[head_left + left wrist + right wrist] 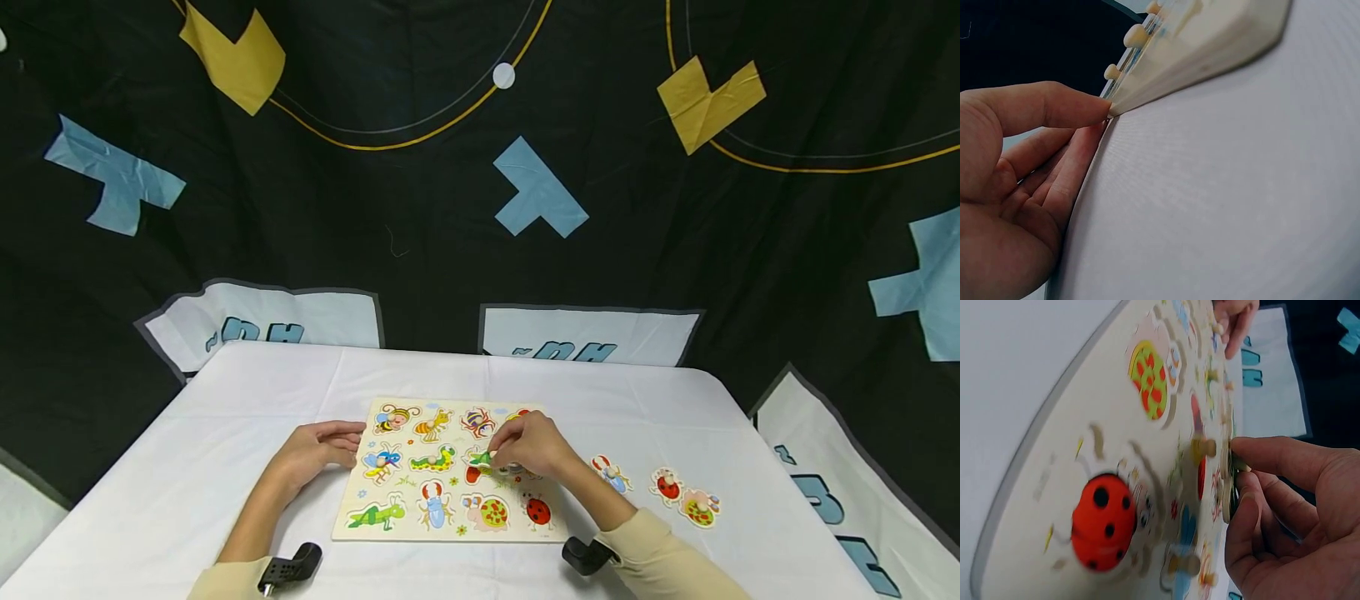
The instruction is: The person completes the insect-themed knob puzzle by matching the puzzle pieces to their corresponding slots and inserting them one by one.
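Observation:
A wooden peg puzzle board [351,500] with printed insects lies on the table. My right hand [531,446] pinches a green puzzle piece [481,460] over the board's right-middle part, above a recess with red showing. In the right wrist view the held piece [1227,487] is seen nearly edge-on, close above the board; whether it touches is unclear. Beside the board's left edge rests my left hand [313,452], its fingertips at the edge. The left wrist view shows a finger [1054,106] touching the board's side [1210,72]. Ladybug [1104,522] and snail [1147,381] recesses hold no knobbed pieces.
Right of the board lie a blue beetle piece [612,474], a ladybug piece [666,487] and a snail piece [700,507]. Several knobbed pieces, including a caterpillar [432,459], sit in the board. A white cloth covers the table [285,383]; behind hangs a black curtain [420,250].

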Demonstrator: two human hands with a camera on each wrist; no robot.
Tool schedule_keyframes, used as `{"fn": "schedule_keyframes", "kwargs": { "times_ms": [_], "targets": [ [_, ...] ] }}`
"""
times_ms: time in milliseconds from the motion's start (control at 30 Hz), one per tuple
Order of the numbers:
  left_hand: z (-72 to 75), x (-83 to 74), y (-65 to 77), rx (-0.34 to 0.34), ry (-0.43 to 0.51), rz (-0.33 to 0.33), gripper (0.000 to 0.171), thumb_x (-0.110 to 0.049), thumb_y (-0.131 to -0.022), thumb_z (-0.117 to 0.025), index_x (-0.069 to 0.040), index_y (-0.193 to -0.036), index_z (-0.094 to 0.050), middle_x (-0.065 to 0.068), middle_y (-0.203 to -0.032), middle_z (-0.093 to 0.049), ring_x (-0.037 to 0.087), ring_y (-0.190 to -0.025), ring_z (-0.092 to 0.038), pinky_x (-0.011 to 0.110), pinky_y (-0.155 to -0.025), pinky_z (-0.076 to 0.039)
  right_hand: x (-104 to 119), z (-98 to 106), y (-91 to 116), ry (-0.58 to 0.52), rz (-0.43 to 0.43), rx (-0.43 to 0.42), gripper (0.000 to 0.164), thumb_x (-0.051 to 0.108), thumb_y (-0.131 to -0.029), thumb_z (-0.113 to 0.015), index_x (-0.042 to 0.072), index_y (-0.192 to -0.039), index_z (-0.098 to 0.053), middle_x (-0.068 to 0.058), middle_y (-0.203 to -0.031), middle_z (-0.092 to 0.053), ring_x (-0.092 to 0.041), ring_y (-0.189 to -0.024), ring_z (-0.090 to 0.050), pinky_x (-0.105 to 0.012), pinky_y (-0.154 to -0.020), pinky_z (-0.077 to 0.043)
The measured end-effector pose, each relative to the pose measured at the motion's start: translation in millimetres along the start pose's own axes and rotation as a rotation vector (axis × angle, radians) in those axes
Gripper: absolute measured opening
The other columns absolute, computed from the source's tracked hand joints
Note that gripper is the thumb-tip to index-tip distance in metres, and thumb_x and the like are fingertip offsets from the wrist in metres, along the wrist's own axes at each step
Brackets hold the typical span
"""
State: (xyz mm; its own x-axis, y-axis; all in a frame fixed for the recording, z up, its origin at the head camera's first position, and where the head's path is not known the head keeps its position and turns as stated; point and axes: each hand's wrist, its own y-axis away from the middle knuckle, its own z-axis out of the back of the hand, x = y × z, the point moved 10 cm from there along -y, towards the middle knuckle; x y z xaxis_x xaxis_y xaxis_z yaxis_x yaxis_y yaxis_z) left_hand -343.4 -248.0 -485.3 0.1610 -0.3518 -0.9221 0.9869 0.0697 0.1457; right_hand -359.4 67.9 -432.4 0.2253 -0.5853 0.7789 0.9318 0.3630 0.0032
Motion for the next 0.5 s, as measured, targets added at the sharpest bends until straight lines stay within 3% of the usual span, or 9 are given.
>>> {"fn": "schedule_keyframes", "kwargs": {
  "times_ms": [233, 500],
  "targets": [
    [0.1, 0.1, 0.5, 0.012, 0.004, -0.007, 0.061, -0.003, -0.066, -0.077, -0.004, -0.125, -0.061, 0.008, -0.102, -0.07, 0.016, -0.09, -0.065, 0.026, -0.081, -0.045, 13, -15, -3, -0.019, 0.018, 0.03, 0.01, 0.008, -0.066, -0.08, 0.011, -0.073, -0.074, 0.004, -0.063, -0.065, -0.01, -0.057, -0.053, -0.026, -0.049, -0.039],
    [-0.1, -0.7, 0.7, 0.009, -0.004, 0.006, 0.061, -0.003, -0.066, -0.077, -0.004, -0.125, -0.061, 0.007, -0.102, -0.07, 0.017, -0.09, -0.065, 0.027, -0.081, -0.044, 20, -29, -3, -0.062, 0.017, 0.045, 0.012, 0.005, -0.065, -0.081, 0.01, -0.073, -0.073, 0.003, -0.064, -0.066, -0.01, -0.059, -0.056, -0.026, -0.052, -0.042]
  ]
}}
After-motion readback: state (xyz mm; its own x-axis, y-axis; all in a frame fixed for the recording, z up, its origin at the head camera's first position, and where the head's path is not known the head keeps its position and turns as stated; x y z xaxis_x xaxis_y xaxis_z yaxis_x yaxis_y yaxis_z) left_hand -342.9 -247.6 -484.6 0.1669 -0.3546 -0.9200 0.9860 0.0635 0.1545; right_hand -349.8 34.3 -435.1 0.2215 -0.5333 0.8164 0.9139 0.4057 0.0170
